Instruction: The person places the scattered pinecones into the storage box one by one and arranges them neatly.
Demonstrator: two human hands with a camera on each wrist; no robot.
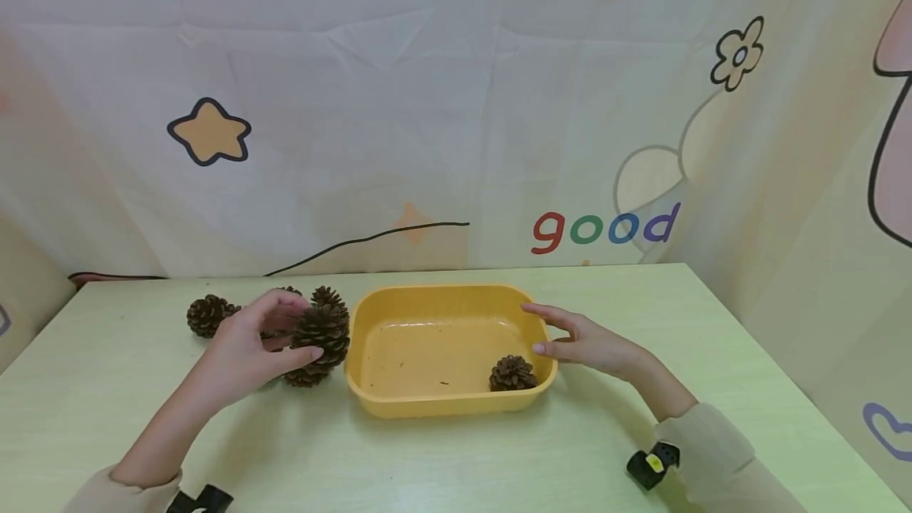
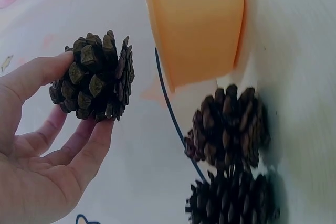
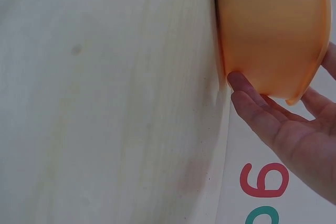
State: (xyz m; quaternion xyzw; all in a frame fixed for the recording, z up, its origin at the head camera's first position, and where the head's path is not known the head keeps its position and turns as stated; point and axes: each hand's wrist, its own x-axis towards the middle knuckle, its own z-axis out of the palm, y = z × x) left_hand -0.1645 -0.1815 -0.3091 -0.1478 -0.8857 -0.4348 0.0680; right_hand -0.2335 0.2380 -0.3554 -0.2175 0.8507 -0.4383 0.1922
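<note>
My left hand [image 1: 245, 343] holds a brown pine cone [image 1: 326, 331] between thumb and fingers, just left of a yellow plastic basin [image 1: 442, 406]. In the left wrist view this pine cone [image 2: 89, 80] is raised, its flat scaly base turned away from the palm. My right hand [image 1: 594, 343] holds the basin's right side, with thumb and index finger at the rim; in the right wrist view other fingers [image 3: 257, 114] lie along the outer wall [image 3: 268, 40]. Inside the basin, one pine cone [image 1: 513, 374] sits in the near right corner.
More pine cones lie on the table left of the basin, partly hidden behind my left hand; one pine cone [image 1: 207, 315] shows at the far left. Small dark bits are scattered on the basin floor. A printed cloth [image 1: 427, 141] hangs behind the pale table [image 1: 456, 465].
</note>
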